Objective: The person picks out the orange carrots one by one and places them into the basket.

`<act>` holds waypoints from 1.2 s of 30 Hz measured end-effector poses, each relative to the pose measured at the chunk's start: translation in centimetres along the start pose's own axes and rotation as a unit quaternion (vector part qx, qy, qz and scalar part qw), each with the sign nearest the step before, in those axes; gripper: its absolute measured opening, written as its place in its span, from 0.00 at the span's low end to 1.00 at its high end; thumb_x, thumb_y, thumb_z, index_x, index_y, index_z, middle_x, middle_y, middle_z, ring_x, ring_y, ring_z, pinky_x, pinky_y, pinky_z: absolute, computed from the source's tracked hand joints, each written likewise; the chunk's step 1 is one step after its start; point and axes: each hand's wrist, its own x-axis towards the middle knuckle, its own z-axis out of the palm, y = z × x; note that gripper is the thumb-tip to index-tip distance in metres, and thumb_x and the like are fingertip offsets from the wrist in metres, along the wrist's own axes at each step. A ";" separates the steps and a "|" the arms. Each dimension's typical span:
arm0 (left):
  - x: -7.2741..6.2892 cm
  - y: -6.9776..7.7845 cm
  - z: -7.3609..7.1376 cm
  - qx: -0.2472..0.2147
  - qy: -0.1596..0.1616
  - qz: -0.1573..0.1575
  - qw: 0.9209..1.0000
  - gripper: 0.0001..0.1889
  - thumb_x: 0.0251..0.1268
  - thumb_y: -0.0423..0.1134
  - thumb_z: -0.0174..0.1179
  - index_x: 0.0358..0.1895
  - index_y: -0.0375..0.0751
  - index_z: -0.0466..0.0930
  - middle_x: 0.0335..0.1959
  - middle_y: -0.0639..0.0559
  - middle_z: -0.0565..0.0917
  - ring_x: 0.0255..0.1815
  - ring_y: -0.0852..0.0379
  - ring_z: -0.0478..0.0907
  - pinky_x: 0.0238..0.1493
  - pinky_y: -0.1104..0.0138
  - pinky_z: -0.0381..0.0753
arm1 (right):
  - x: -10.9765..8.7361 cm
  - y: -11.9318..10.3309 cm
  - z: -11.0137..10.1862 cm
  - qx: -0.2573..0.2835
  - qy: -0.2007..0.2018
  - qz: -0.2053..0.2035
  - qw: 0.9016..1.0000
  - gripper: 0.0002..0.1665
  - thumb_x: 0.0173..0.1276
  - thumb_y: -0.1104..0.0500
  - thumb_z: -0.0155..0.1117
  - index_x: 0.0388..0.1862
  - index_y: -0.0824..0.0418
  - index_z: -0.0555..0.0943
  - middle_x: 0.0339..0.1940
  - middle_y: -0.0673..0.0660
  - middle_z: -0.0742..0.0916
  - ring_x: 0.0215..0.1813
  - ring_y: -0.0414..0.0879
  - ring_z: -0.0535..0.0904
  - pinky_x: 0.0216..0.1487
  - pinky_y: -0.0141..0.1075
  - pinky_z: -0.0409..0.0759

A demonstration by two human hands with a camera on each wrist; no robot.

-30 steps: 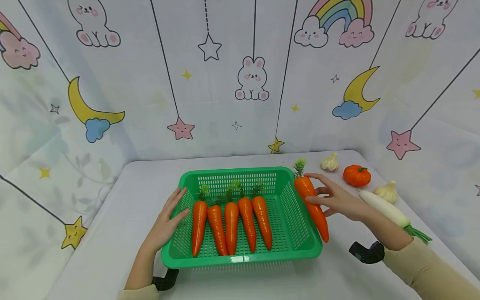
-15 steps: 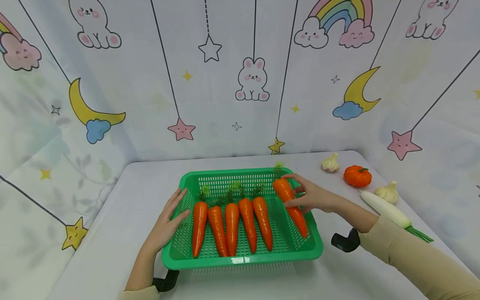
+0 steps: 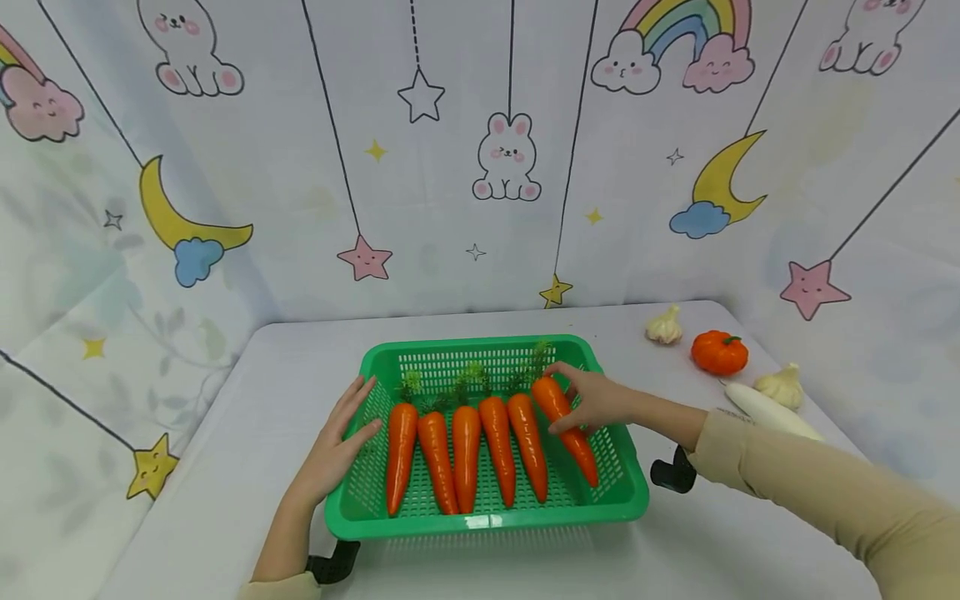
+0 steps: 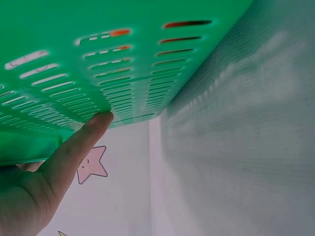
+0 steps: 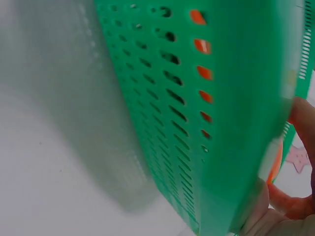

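An orange carrot (image 3: 583,458) with a green top leans inside the green plastic basket (image 3: 480,522), near its right wall. My right hand (image 3: 592,402) grips its upper part, thumb on the near side and fingers round the far side. In the right wrist view, the basket's outer wall hides most of this carrot. Several more carrots (image 3: 466,458) lie side by side in the basket, leafy ends toward the back. My left hand (image 3: 330,450) rests against the basket's left side with fingers extended. A straight digit (image 4: 81,145) touches the slotted outer wall in the left wrist view.
On the table's right side lie a white radish (image 3: 768,410), partly covered by the right sleeve, an orange pumpkin (image 3: 718,353) and two garlic bulbs, one at the back (image 3: 664,326) and one nearer (image 3: 782,387). A patterned cloth (image 3: 442,283) hangs behind the white table (image 3: 300,367).
My right hand has carried the carrot leftward over the basket's right rim and lowered it inside, beside the other carrots. My left hand and the basket have stayed in place.
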 end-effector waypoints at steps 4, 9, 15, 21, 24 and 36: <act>0.0 -0.1 -0.2 0.006 0.002 -0.004 1.000 0.30 0.68 0.44 0.50 0.71 0.47 0.52 0.73 0.45 0.45 0.71 0.40 0.39 0.56 0.31 0.44 | 0.5 -0.6 0.7 -0.047 0.012 0.010 0.999 0.47 0.49 0.60 0.74 0.63 0.63 0.58 0.37 0.64 0.77 0.28 0.47 0.79 0.22 0.38 0.81; 0.0 -0.3 -0.2 0.005 0.003 -0.003 1.000 0.30 0.68 0.44 0.50 0.71 0.47 0.52 0.73 0.45 0.44 0.71 0.39 0.38 0.56 0.31 0.44 | 1.4 -0.6 1.3 -0.086 0.023 0.028 0.996 0.46 0.47 0.59 0.76 0.62 0.62 0.60 0.35 0.60 0.77 0.28 0.46 0.78 0.20 0.36 0.80; 0.0 -0.3 -0.3 0.006 0.001 -0.005 1.000 0.30 0.68 0.43 0.50 0.71 0.47 0.52 0.73 0.45 0.44 0.71 0.39 0.38 0.56 0.31 0.44 | 1.9 -0.3 2.0 -0.117 0.024 0.018 0.993 0.45 0.46 0.60 0.76 0.59 0.61 0.61 0.34 0.59 0.78 0.24 0.45 0.76 0.21 0.35 0.78; -0.1 -0.3 -0.4 0.006 0.001 -0.007 1.000 0.31 0.68 0.45 0.50 0.71 0.46 0.52 0.73 0.46 0.44 0.71 0.39 0.38 0.56 0.31 0.44 | 2.3 0.0 2.5 -0.142 0.040 0.002 0.989 0.47 0.45 0.60 0.77 0.61 0.65 0.61 0.35 0.58 0.79 0.29 0.46 0.76 0.25 0.35 0.78; -0.1 -0.3 -0.4 0.005 0.002 -0.007 1.000 0.31 0.68 0.45 0.50 0.71 0.46 0.52 0.73 0.46 0.44 0.71 0.39 0.38 0.56 0.31 0.44 | 2.4 0.1 2.6 -0.155 0.048 0.001 0.987 0.50 0.45 0.59 0.77 0.63 0.68 0.60 0.39 0.60 0.79 0.35 0.48 0.76 0.31 0.36 0.78; 0.0 -0.6 -0.5 0.010 -0.001 -0.003 1.000 0.30 0.69 0.44 0.49 0.72 0.48 0.52 0.73 0.46 0.45 0.71 0.39 0.39 0.56 0.31 0.45 | 1.8 -0.2 2.7 -0.171 0.061 0.011 0.983 0.49 0.50 0.59 0.74 0.66 0.71 0.59 0.57 0.70 0.72 0.55 0.61 0.71 0.49 0.49 0.74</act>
